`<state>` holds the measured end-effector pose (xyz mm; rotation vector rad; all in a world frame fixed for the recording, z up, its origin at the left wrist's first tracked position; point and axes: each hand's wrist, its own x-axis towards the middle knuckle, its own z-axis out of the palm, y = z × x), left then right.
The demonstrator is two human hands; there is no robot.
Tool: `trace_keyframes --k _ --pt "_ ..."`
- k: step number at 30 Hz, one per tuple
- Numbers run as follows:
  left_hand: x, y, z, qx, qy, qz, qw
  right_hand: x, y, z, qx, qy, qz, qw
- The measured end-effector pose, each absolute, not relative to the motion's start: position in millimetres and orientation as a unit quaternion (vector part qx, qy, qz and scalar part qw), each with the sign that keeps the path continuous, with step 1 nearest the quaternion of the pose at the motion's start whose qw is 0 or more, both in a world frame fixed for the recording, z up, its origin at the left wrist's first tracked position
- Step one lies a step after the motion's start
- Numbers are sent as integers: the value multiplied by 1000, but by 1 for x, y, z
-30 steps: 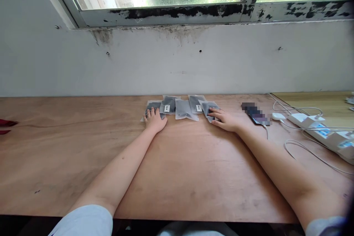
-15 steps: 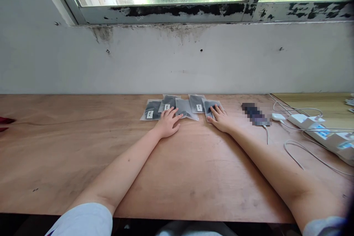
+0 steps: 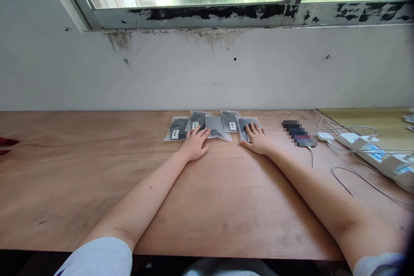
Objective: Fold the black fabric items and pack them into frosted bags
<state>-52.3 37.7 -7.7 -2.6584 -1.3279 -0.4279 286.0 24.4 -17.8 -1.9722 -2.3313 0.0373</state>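
Several frosted plastic packets with dark contents lie in an overlapping row by the wall. My left hand (image 3: pixel 195 143) is open, fingers spread, its fingertips over the lower edges of a labelled packet (image 3: pixel 196 118) and the middle packet (image 3: pixel 218 127). To its left lies another labelled packet (image 3: pixel 176 128), partly under its neighbour. My right hand (image 3: pixel 257 139) rests open and flat on the rightmost packet (image 3: pixel 245 123), covering much of its lower right. Between the hands, further back, is a packet (image 3: pixel 230 120) with a white label.
Right of my right hand lies a phone (image 3: pixel 299 133), blurred by pixelation, with a white cable attached. Beyond it a white power strip (image 3: pixel 377 155) holds plugs and trailing cables. A red object (image 3: pixel 8 141) sits at the left edge. A wall (image 3: pixel 181 69) with a window rises behind.
My left hand has shifted very slightly left and its fingers are closer together. On the rightmost packet, my right thumb has stretched a little further left. The packets look almost unmoved.
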Motion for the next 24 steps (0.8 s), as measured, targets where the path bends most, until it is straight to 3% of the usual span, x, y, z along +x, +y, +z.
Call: trace_keyframes --k 8,16,24 --pt "-53 39 -9 -882 -448 -128 66 293 34 -25 -654 -751 62 74" --pt "-54 38 -8 -883 -447 -129 57 288 57 -5 -644 -750 24 147" --pt "-56 39 -9 -879 -449 -156 44 280 63 -16 -657 -746 25 104"
